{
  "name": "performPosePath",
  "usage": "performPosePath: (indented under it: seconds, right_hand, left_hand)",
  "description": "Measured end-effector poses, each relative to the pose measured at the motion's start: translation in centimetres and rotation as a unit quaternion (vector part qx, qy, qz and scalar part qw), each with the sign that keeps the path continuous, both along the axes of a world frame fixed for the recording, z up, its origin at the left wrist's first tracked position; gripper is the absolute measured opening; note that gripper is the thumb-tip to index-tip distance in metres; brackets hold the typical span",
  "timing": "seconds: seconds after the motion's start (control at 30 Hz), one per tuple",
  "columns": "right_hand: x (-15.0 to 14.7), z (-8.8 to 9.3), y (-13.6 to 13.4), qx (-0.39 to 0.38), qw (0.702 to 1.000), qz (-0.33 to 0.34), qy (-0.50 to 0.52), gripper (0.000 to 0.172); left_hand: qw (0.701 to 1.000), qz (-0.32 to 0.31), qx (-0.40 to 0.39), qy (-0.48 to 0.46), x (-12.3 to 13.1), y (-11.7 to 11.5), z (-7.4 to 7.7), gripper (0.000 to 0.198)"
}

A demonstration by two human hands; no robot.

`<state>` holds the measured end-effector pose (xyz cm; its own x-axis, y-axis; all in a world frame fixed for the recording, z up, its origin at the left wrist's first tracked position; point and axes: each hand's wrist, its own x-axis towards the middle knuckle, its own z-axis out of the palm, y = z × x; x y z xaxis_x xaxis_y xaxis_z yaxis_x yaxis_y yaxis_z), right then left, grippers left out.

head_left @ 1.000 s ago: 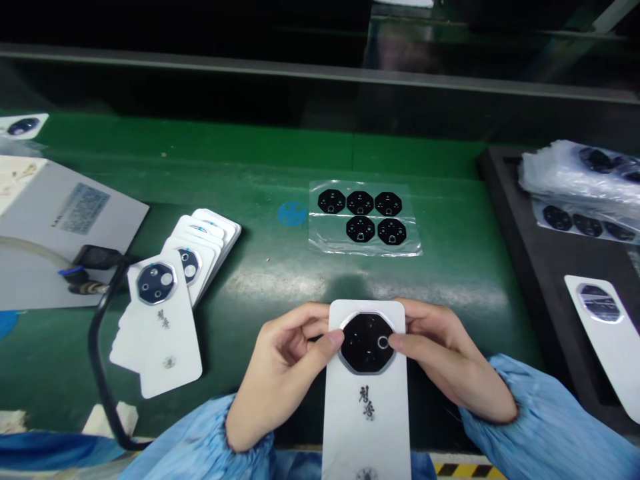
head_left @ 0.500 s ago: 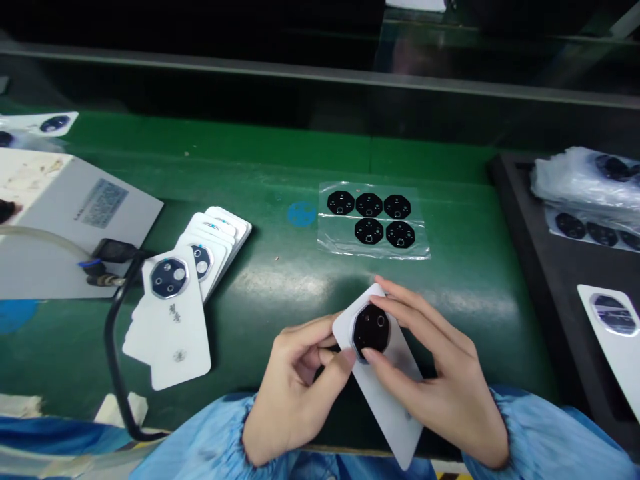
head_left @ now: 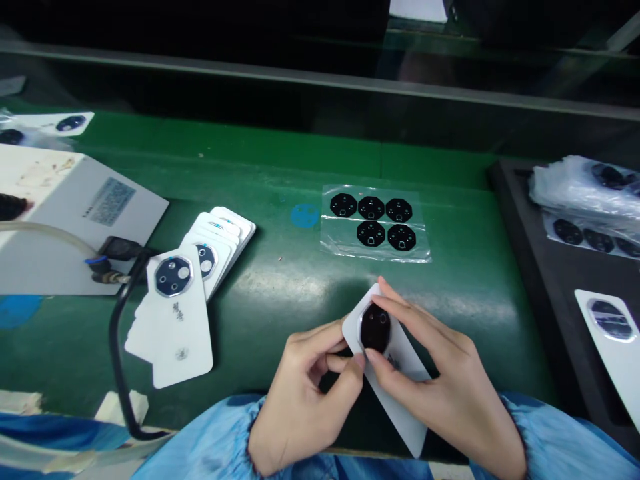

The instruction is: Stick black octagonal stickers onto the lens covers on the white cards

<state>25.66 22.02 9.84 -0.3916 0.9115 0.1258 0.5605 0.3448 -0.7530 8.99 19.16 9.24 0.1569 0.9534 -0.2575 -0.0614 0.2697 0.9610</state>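
My left hand [head_left: 305,393] and my right hand [head_left: 430,360] together hold a white phone-shaped card [head_left: 407,400] tilted above the green bench. A black octagonal lens plate [head_left: 375,328] with a silver rim sits on its upper end. My right fingers lie across the plate's upper edge, and my right thumb touches its lower edge. My left thumb and fingers pinch the card's left side. Part of the card is hidden behind my hands.
Fanned white cards [head_left: 217,243] and a front card [head_left: 180,333] lie left, beside a black cable [head_left: 117,347] and a grey sheet [head_left: 75,247]. Ahead lies a plastic sheet of black octagonal plates [head_left: 375,223]. A black tray [head_left: 540,300] holds a bagged stack [head_left: 580,190].
Between the oldest frame and now, the card has turned from upright to slanted, its top pointing up-left. My right hand has moved over the plate. The view has shifted slightly.
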Motion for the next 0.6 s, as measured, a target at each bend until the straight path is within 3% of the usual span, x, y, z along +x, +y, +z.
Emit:
performPosePath:
  seconds: [0.2,0.43,0.6]
  right_hand:
    - [-0.09,0.33,0.09,0.004,0.999,0.023,-0.031,0.045]
    - [0.15,-0.19,0.13,0.101,0.987,0.087,-0.093,0.053]
    - [0.48,0.04,0.49,0.057,0.986,0.118,-0.099,0.051]
  left_hand:
    - [1.0,-0.008,-0.009,0.022,0.09,-0.29,0.21,0.013]
    - [0.999,-0.007,0.002,0.05,0.38,-0.69,0.21,0.01]
    - [0.998,-0.01,0.007,0.059,0.29,-0.58,0.25,0.014]
